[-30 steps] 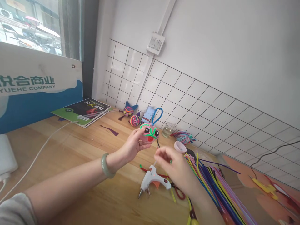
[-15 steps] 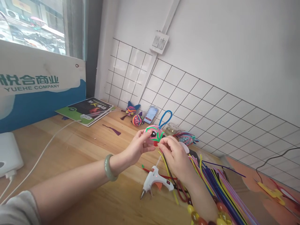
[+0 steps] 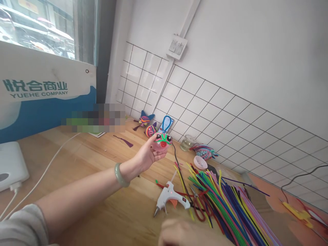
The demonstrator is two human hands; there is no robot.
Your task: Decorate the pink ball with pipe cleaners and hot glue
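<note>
My left hand (image 3: 148, 155) holds up a round pink ornament (image 3: 162, 146), its fingers wrapped round the left side and underneath. Two dark eyes, green trim and a red nose show on its front, and a blue loop (image 3: 167, 123) rises from its top. At the bottom edge my right hand (image 3: 179, 232) is blurred and partly cut off, so its fingers cannot be made out. Just above it on the table lies a white hot glue gun (image 3: 170, 196) with a metal tip pointing lower left. Red-handled scissors (image 3: 198, 206) rest to the right of the glue gun.
A large bundle of coloured pipe cleaners (image 3: 225, 201) covers the right side. Behind it are a pink bowl (image 3: 200, 163), a glass jar (image 3: 188, 142) and a blue-pink ornament (image 3: 205, 152). Finished-looking ornaments (image 3: 145, 119) and a phone stand by the wall; a purple tassel (image 3: 124, 141) lies left.
My right hand has left the ornament and dropped to the bottom edge. In my left hand the ornament has shifted slightly left and turned, so both eyes face me.
</note>
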